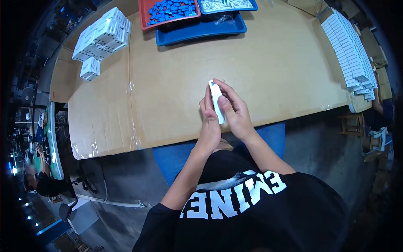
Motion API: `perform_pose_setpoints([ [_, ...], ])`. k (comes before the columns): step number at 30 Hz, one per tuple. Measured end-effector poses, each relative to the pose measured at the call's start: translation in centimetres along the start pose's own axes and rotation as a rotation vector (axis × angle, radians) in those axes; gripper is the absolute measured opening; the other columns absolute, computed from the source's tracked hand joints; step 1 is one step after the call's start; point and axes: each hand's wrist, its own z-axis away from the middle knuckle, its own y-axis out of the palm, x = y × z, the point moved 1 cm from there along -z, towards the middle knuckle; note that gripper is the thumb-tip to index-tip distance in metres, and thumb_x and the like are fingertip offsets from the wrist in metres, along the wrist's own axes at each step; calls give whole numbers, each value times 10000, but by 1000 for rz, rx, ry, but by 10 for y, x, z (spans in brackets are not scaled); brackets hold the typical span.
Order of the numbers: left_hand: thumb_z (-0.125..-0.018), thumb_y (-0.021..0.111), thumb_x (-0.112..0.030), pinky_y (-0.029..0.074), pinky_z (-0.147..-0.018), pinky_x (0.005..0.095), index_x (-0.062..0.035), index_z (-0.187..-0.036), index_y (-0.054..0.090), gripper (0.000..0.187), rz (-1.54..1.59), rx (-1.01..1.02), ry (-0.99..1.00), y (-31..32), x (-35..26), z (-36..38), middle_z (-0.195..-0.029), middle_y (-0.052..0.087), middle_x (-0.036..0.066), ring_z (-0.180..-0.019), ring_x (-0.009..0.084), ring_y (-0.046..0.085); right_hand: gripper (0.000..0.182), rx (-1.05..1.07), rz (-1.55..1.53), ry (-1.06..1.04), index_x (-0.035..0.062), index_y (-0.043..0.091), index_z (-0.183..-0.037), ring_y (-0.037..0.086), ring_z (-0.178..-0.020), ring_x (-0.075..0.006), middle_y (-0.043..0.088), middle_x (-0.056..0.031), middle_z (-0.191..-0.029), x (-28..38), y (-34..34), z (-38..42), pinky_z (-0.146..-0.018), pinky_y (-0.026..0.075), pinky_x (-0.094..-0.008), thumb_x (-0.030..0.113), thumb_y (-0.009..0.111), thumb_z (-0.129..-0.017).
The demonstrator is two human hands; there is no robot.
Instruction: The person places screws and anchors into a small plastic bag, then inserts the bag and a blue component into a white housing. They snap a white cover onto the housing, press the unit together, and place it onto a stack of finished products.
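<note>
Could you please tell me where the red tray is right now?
In the head view, the red tray sits at the top, left of centre, just left of the blue tray holding white pieces.

We count one red tray (144,19) and two blue trays (201,38) (228,10) at twelve o'clock, two piles of white boxes (100,38) (349,50) at ten and two, one white piece (216,101) in our two hands (211,128) (237,117).

The tabletop (176,92) is bright, the bowed edges dark, seemingly blurred.
</note>
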Motion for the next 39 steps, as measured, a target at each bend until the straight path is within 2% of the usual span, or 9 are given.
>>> perform_pose_setpoints([
  [3, -951, 71, -812, 362, -1154, 429, -76, -1639, 144, 1011, 141, -30, -56, -9, 6, -4, -1463, 439, 158, -1374, 299, 455, 516, -41, 40, -120, 20, 521, -1451, 541, -1297, -256, 546, -167, -1426, -8, 5, 2, -1092, 429, -388, 254, 652, -1009],
  [5, -941, 79, -827, 407, -1127, 447, -77, -1650, 118, 1033, 232, -56, -93, -18, 9, -1, -1421, 478, 153, -1347, 310, 490, 570, -1, 281, -342, -13, 522, -1426, 557, -1275, -300, 564, -203, -1387, -4, 1, 4, -1086, 436, -405, 264, 683, -954],
  [6, -998, 185, -772, 399, -1149, 426, -104, -1565, 324, 888, 430, -42, -283, -24, -14, 5, -1392, 525, 131, -1336, 277, 509, 615, 53, 449, -482, -26, 551, -1388, 569, -1246, -361, 556, -234, -1380, -1, -3, 0, -1074, 445, -427, 300, 700, -888],
  [7, -998, 185, -772, 399, -1149, 426, -104, -1565, 324, 888, 430, -52, -289, -31, -19, 8, -1392, 525, 131, -1336, 277, 509, 615, 60, 443, -474, -26, 551, -1388, 569, -1246, -361, 556, -234, -1380, -2, -3, 1, -1074, 445, -427, 300, 700, -888],
  [9, -1023, 294, -721, 513, -1036, 399, -95, -1485, 429, 790, 526, 71, -478, -40, -20, 12, -1311, 597, 109, -1236, 234, 599, 636, 176, 616, -584, -17, 576, -1358, 565, -1241, -401, 555, -248, -1376, -6, 2, 5, -1056, 457, -455, 345, 704, -851],
  [10, -1041, 363, -668, 569, -933, 364, -92, -1415, 483, 698, 585, 43, -469, -39, -17, 14, -1235, 638, 82, -1141, 197, 650, 655, 155, 662, -628, -12, 585, -1346, 585, -1212, -402, 571, -244, -1351, -14, 5, 5, -1004, 494, -460, 389, 710, -843],
  [14, -1064, 344, -635, 566, -947, 365, -98, -1401, 487, 651, 750, -10, -466, -37, -5, 24, -1224, 631, 85, -1139, 206, 649, 707, 124, 699, -635, 0, 595, -1353, 623, -1156, -392, 595, -229, -1319, -22, 8, 6, -936, 538, -443, 466, 737, -840],
  [27, -1087, 338, -587, 549, -972, 359, -74, -1462, 424, 641, 715, -51, -349, -27, 2, 32, -1297, 593, 113, -1191, 213, 623, 724, 166, 677, -773, 23, 630, -1379, 607, -1179, -411, 584, -254, -1343, -33, 7, 7, -963, 523, -471, 568, 652, -904],
  [39, -1075, 325, -626, 527, -982, 352, -80, -1474, 410, 682, 651, -60, -373, -26, 4, 34, -1303, 587, 94, -1185, 190, 614, 807, 191, 655, -746, 9, 544, -1454, 540, -1271, -437, 518, -277, -1408, -41, 8, 8, -1038, 467, -493, 660, 469, -981],
])
